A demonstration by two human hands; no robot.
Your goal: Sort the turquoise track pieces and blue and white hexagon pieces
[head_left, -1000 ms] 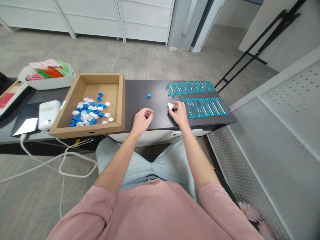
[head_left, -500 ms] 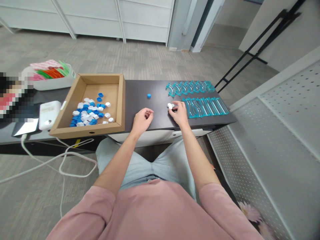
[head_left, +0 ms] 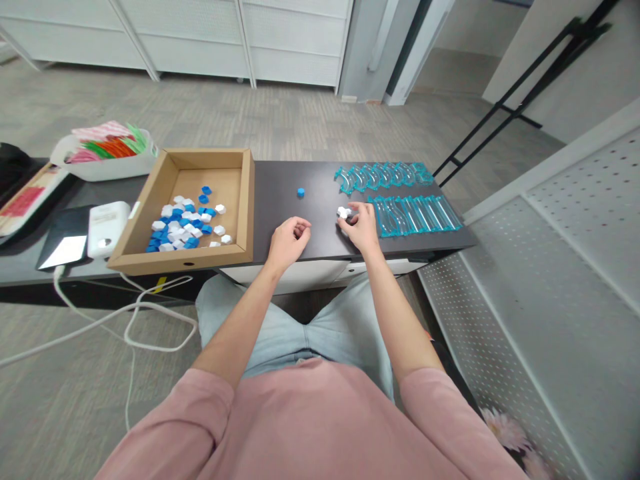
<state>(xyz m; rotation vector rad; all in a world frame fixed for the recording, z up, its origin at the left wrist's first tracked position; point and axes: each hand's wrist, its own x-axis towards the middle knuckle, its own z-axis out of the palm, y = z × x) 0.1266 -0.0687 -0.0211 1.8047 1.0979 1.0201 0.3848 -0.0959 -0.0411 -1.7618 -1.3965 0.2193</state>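
Note:
White faceted pieces (head_left: 343,212) sit at the fingertips of my right hand (head_left: 363,225), which is closed on them just above or on the dark tabletop (head_left: 280,180). My left hand (head_left: 290,241) rests near the front edge with its fingers curled; whether anything small is inside them is hidden. A single blue faceted piece (head_left: 301,193) lies on the tabletop beyond and between my hands. To the right of my right hand lies a row of clear tubes with teal ends (head_left: 417,216), and behind it a row of curved ones (head_left: 383,177).
A cardboard box (head_left: 247,213) holding several white and blue pieces stands on the left. Farther left are a white device (head_left: 106,227), a dark tablet-like slab (head_left: 70,230) with a cable (head_left: 75,313), and a white tub (head_left: 107,167) of colourful strips. A perforated panel (head_left: 540,280) borders the right side.
The view has shifted slightly, so everything appears a little farther right. My hands hold nearly the same positions over the table.

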